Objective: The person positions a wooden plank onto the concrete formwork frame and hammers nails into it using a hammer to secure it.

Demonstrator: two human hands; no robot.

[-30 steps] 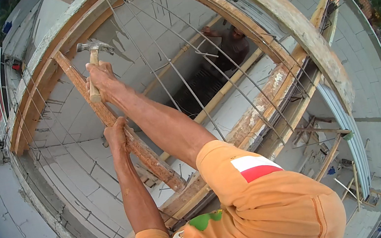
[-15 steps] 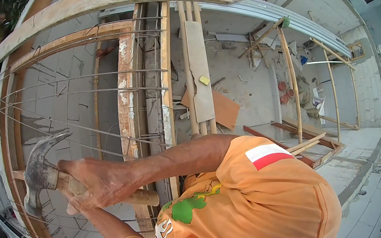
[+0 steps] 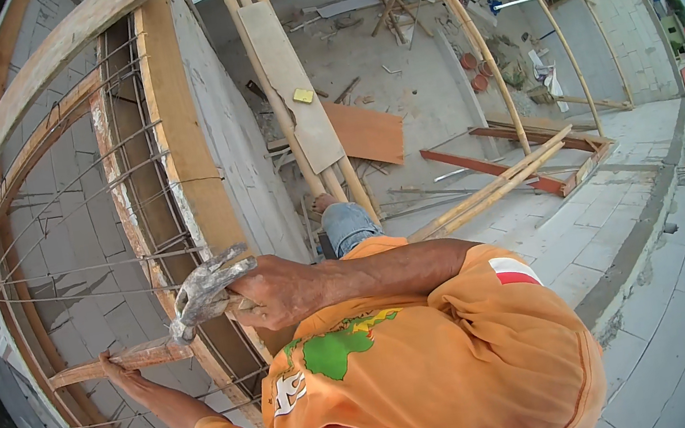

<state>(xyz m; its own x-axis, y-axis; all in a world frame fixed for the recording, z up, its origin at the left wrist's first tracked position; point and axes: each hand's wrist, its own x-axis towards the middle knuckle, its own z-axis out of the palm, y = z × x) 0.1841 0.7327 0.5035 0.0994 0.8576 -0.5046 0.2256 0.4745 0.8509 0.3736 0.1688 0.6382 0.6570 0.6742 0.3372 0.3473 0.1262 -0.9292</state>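
Observation:
In my right hand (image 3: pixel 270 293) is a worn claw hammer (image 3: pixel 207 294), its grey-smeared head pointing left over the edge of a timber beam form. Most of its handle is hidden by my fist and body. My left hand (image 3: pixel 119 371) reaches down to the left, fingers closed around a short wooden crosspiece (image 3: pixel 150 355) that spans between the formwork boards. Thin steel rods (image 3: pixel 82 269) cross the opening around it. A long form board (image 3: pixel 190 130) with a deep channel beside it runs under the hammer.
A long plank (image 3: pixel 58 57) arches across the upper left. My bare foot (image 3: pixel 324 203) is by bamboo poles (image 3: pixel 361 189) carrying a grey board (image 3: pixel 290 79) with a yellow block (image 3: pixel 303 96). Far below lie a brown panel (image 3: pixel 370 133) and debris. A block wall top (image 3: pixel 645 256) runs at right.
My right hand has moved the hammer rightward, closer to my body. The left hand, mostly hidden before, now reaches out to the wooden crosspiece. The view has shifted, showing my leg and foot.

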